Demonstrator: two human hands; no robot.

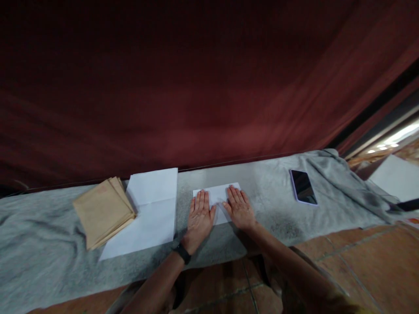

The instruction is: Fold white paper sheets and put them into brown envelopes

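Note:
A small white sheet of paper (pixel 220 195), which looks folded, lies flat on the grey cloth in front of me. My left hand (pixel 199 218) rests flat on its left side, fingers stretched forward, a black band (pixel 182 253) round the wrist. On the paper's right side lies my right hand (pixel 240 210), its palm down and fingers extended. Both thumbs point inward with a gap between them. Each hand presses on the paper without gripping it. The palms hide parts of the sheet.
Larger white sheets (pixel 153 218) lie to the left, partly under a stack of brown paper envelopes or bags (pixel 103 211). A phone with a purple edge (pixel 303 187) lies at the right on the grey cloth (pixel 268 183). Dark red fabric (pixel 209 87) hangs behind.

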